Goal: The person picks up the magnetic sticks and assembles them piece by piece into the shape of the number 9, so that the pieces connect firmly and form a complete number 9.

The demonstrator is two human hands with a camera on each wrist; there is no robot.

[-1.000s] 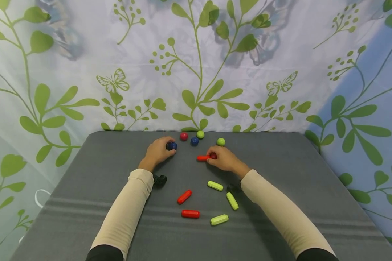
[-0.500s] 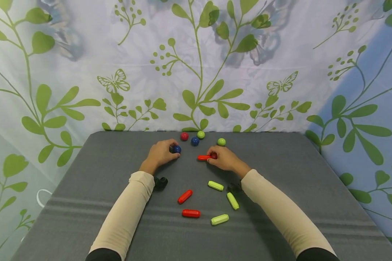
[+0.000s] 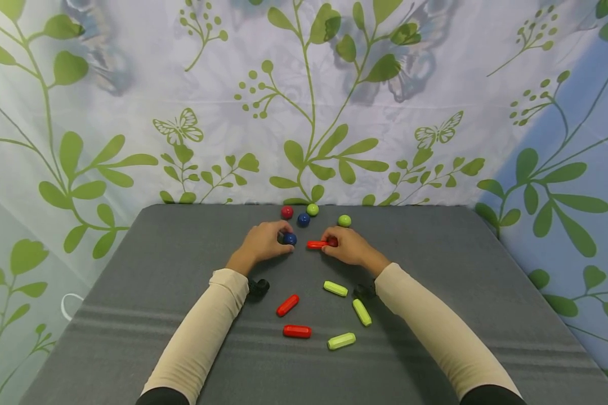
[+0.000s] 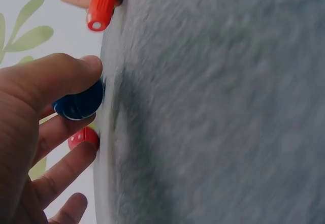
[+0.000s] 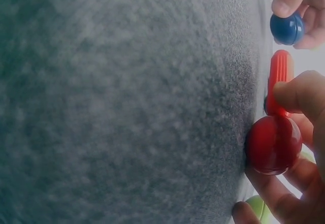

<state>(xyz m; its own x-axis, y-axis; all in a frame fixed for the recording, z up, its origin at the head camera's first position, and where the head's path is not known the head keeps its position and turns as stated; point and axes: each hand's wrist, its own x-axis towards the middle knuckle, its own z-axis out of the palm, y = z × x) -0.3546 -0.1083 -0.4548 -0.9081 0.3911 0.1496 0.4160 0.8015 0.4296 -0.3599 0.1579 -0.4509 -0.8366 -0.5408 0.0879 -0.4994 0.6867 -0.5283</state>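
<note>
Grey cloth is spread beneath the red stick. By the left hand, a blue ball is pinched, just brought closer to the stick's free end, narrowing the gap. By the right hand, stick and red ball are held together. No writing can be read.

Six balls, six rods

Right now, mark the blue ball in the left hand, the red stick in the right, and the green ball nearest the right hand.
Blue ball (image 4: 81, 101), left wrist view: its visible middle.
Red stick (image 5: 281, 68), right wrist view: its uncovered end.
Green ball (image 3: 344, 221), head view: its middle.
</note>
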